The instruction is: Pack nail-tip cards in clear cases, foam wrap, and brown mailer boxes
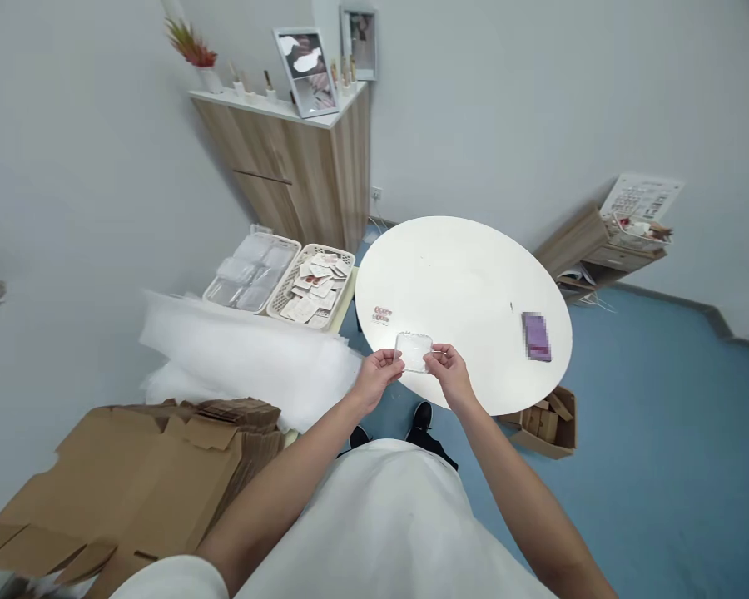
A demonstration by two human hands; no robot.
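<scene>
A small clear plastic case (413,351) is held up between my two hands over the near edge of the white oval table (455,274). On its left side the thumb and fingers of my left hand (378,376) pinch it. My right hand (450,373) grips the opposite side in the same way. Whether anything lies inside the case I cannot make out. Just beyond my left hand, a little set of pinkish pieces in rows (381,314) lies on the tabletop.
Left of the table stand a basket of small cards (315,287), a basket of clear packs (255,266), white foam wrap (255,349) and flat cardboard boxes (137,474). A purple item (538,337) lies at the table's right. Beneath is an open carton (549,428).
</scene>
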